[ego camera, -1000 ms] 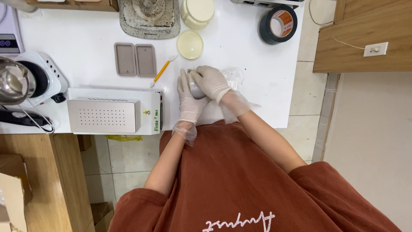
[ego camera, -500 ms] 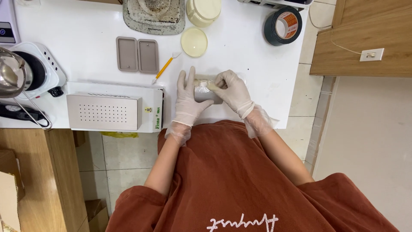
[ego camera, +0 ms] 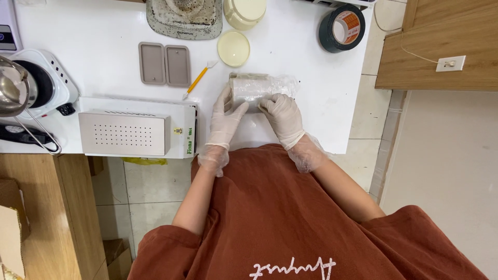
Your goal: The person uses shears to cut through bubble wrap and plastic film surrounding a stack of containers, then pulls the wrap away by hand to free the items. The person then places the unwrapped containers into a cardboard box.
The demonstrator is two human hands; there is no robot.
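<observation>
Two gloved hands noted on a pale roll wrapped in clear plastic film (ego camera: 258,88), lying on its side on the white table (ego camera: 104,31), just below a round cream lid (ego camera: 233,48). Compared with half a second earlier: both hands shifted up the table, away from the body; roll now longer in view, with crinkled film trailing off its right end. Compared with a full second earlier: hands then cupped tight over a small bundle, now drawn apart along the roll.

Hard to make out: contents of the roll, veiled by film. Underside of roll hidden by fingers. Grey stained tray (ego camera: 184,19) and cream jar (ego camera: 245,11) cut off at top edge. Metal pot (ego camera: 13,88) on the white hotplate (ego camera: 44,85) cut off at left edge.

Left hand (ego camera: 225,115): fingers extended and loosely together, thumb set apart, palm side pressed against the left end of the roll. Not clenched.

Right hand (ego camera: 282,115): fingers curled over the near side of the roll's right half, gripping through the film. Grip partial, not a full fist.

Nearby: two-cavity grey mould (ego camera: 165,64), orange-handled spatula (ego camera: 197,80), white perforated box device (ego camera: 137,134) beside the left hand, black tape roll (ego camera: 341,28) well apart.
</observation>
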